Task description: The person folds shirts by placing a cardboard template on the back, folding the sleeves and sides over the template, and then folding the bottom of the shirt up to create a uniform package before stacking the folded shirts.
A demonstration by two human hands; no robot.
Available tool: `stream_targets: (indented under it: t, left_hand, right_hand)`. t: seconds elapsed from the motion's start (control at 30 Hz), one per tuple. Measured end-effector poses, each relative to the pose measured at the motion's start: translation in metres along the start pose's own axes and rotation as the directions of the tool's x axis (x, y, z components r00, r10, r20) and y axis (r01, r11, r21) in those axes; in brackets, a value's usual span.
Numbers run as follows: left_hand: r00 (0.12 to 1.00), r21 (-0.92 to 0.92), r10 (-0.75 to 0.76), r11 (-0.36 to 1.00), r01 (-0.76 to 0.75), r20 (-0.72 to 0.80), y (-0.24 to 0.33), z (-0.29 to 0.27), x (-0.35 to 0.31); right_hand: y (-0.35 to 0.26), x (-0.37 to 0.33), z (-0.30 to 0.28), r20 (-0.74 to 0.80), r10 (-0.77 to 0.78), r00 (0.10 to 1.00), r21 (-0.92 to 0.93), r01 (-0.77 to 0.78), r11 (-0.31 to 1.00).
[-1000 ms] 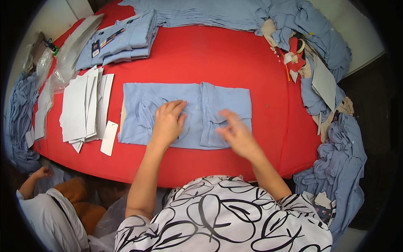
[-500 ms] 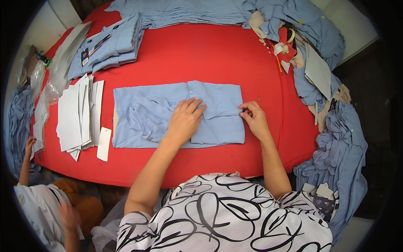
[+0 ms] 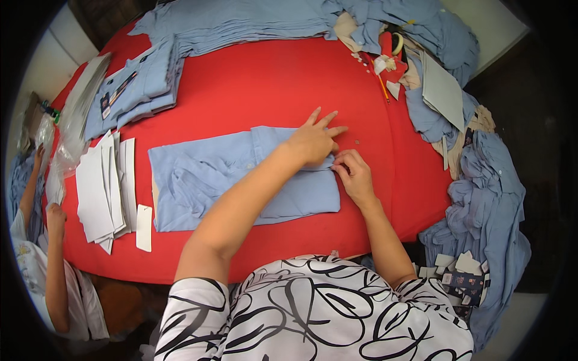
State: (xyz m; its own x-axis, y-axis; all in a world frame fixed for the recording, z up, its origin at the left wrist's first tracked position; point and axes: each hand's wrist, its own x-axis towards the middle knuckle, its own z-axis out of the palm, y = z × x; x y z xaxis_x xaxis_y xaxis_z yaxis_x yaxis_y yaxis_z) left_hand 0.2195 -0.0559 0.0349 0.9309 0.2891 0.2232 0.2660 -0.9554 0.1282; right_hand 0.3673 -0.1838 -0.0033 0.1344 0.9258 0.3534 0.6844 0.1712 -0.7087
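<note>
A light blue shirt (image 3: 205,174) lies folded into a rectangle, its right half smooth with a button placket and its left half wrinkled. My left hand (image 3: 314,141) rests over the shirt's far right corner, fingers spread and reaching past the edge onto the red cloth. At the shirt's right edge my right hand (image 3: 355,174) pinches the end of the placket between thumb and fingers. The part of the shirt under my left palm and forearm is hidden.
White card sheets (image 3: 99,192) and a narrow white card (image 3: 144,227) lie left of the shirt. Beyond them are folded shirts (image 3: 135,90) and clear plastic bags (image 3: 81,114). Blue garments (image 3: 481,204) heap at right. Another person's hand (image 3: 56,219) is at the left edge.
My left hand has moved from the shirt's middle to its far right corner, fingers spreading. My right hand keeps its pinch. The view has shifted slightly, and the other person's arms have moved up.
</note>
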Motion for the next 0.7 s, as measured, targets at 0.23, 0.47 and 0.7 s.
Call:
stream_targets:
  t: [0.23,0.47,0.7]
  left_hand:
    - [0.996,0.001,-0.05,0.999,0.05,0.077,-0.01,-0.06,-0.004]
    - [0.984,-0.005,-0.026,1.0,0.026,-0.174,0.001,-0.064,-0.01]
    - [0.87,0.017,-0.485,0.873,0.488,-0.094,0.039,-0.033,-0.111]
  right_hand:
    - [-0.013,-0.008,-0.036,0.284,0.332,0.9,-0.082,-0.322,0.943]
    - [-0.029,0.026,0.0,0.307,0.193,0.932,0.475,-0.326,0.817]
    - [0.01,-0.007,0.013,0.525,0.534,0.663,0.582,-0.737,0.343]
